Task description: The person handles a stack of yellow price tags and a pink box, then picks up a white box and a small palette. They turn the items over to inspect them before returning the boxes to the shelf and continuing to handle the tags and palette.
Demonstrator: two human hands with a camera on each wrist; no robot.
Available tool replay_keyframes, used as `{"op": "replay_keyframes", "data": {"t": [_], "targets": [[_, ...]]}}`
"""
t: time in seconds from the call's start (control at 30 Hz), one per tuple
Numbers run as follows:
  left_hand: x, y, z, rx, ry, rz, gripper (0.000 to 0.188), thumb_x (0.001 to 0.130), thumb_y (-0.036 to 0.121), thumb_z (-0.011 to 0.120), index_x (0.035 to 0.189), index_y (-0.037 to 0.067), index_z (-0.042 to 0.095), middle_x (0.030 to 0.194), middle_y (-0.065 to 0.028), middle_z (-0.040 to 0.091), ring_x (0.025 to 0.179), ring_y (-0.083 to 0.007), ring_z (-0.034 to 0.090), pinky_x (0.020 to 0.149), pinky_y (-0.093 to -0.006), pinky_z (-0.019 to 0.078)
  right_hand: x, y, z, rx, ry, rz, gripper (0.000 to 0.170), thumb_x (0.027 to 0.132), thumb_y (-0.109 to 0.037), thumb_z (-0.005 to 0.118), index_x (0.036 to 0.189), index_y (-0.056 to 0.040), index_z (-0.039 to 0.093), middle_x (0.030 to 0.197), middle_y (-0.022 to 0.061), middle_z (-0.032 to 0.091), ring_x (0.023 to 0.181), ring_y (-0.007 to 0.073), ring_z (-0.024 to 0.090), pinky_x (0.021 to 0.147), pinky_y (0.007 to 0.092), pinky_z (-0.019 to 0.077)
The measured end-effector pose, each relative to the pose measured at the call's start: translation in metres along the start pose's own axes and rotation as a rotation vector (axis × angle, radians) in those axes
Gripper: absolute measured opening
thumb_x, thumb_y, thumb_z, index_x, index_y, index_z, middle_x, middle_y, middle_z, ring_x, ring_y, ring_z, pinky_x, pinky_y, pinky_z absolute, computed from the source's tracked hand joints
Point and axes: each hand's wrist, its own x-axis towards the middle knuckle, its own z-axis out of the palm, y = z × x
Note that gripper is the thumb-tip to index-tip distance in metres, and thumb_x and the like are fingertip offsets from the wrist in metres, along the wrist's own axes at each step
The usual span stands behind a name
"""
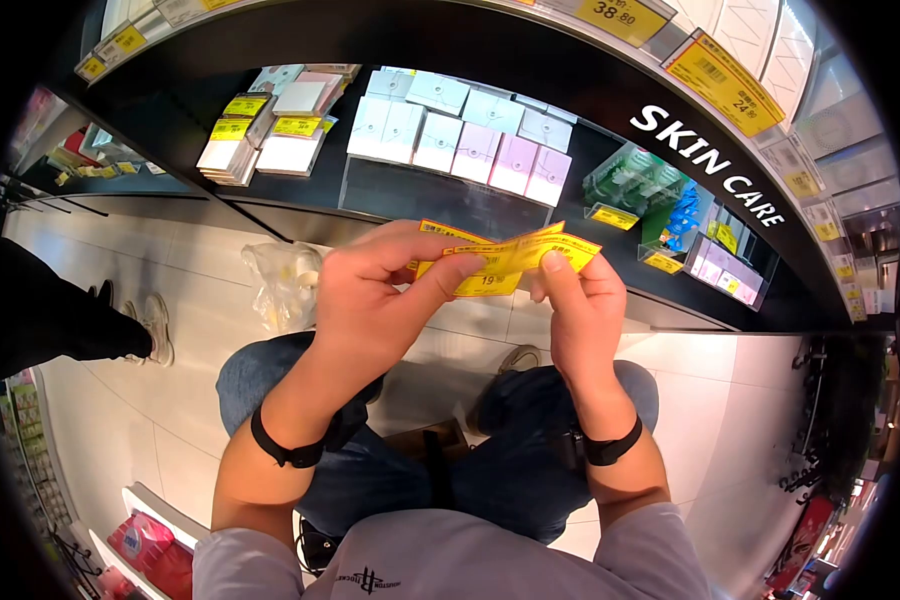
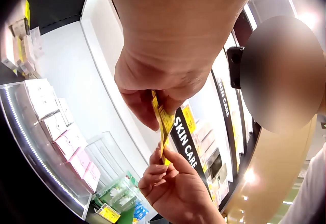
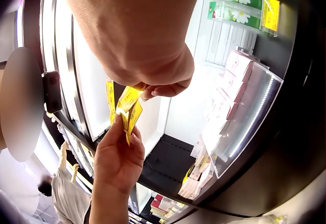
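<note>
Head view has the yellow price tags between the two hands, their long axis running roughly side to side, with the left hand pinching the left part between thumb and fingers and the right hand pinching the right end. Neither hand is nearer, since both touch them; the overlap, seen nearly edge-on from the left wrist, seems layered, though I can't tell how many tags cross there.
</note>
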Motion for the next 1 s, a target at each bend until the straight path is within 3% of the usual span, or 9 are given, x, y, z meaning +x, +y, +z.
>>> {"op": "replay_keyframes", "data": {"t": [0.17,0.23,0.33,0.53,1.0], "targets": [[0.001,0.001,-0.003,0.203,0.051,0.074,0.01,0.087,0.002,0.069,0.093,-0.006,0.069,0.09,-0.0106,0.067,0.078,-0.0129,0.065,0.066,-0.0224,0.0532,0.0,-0.004,-0.003,-0.047,-0.019,-0.045,0.022,0.093,-0.011,0.065,0.109,0.0022,0.064,0.092,0.0053,0.069,0.068,0.0059,0.055,0.062,0.0202,0.0441],[0.002,0.005,-0.001,-0.039,0.081,-0.086,0.017,0.084,0.011,0.075,0.092,-0.003,0.073,0.082,-0.007,0.069,0.074,-0.0095,0.064,0.059,-0.0207,0.0526,0.002,-0.005,-0.003,0.013,-0.005,-0.056,0.022,0.093,-0.011,0.064,0.11,0.0022,0.063,0.093,0.0058,0.068,0.068,0.0063,0.054,0.063,0.0209,0.0444],[0.006,0.009,-0.005,-0.269,0.087,-0.242,0.022,0.088,0.017,0.072,0.097,-0.003,0.072,0.085,-0.0085,0.069,0.075,-0.0111,0.065,0.059,-0.0222,0.0545,0.009,-0.012,-0.008,0.209,0.035,-0.02,0.025,0.094,-0.012,0.061,0.115,0.0022,0.06,0.095,0.0069,0.067,0.066,0.0082,0.052,0.064,0.0238,0.0448],[0.005,0.007,-0.009,-0.373,0.08,-0.24,0.028,0.093,0.023,0.065,0.102,-0.003,0.07,0.09,-0.0092,0.068,0.076,-0.0125,0.065,0.058,-0.0239,0.0564,0.015,-0.015,-0.02,0.313,-0.007,-0.018,0.026,0.095,-0.016,0.059,0.115,0.0022,0.059,0.09,0.006,0.065,0.063,0.0081,0.049,0.062,0.0252,0.0427],[0.007,0.01,-0.008,-0.335,0.14,-0.231,0.025,0.092,0.02,0.067,0.101,-0.003,0.071,0.087,-0.0092,0.069,0.074,-0.0114,0.065,0.056,-0.023,0.0555,0.014,-0.017,-0.017,0.332,-0.016,-0.086,0.026,0.095,-0.015,0.058,0.113,0.003,0.059,0.091,0.0068,0.066,0.062,0.0083,0.048,0.06,0.0248,0.0405]]}}
